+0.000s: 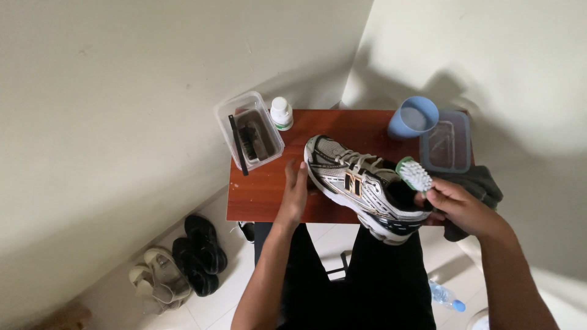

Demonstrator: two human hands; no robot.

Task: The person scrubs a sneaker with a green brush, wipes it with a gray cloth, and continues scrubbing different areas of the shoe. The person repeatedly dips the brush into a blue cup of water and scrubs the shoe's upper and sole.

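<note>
A white, grey and black running shoe lies on its side on a small red-brown table, its heel over the near edge. My left hand rests flat beside the shoe's toe, fingers touching it. My right hand holds a small brush with white bristles and a green head just above the shoe's heel opening. A dark grey cloth lies under and behind my right hand.
On the table stand a clear plastic box holding brushes, a small white bottle, a blue cup of water and a clear lidded container. Sandals and dark shoes lie on the floor at left; a water bottle at right.
</note>
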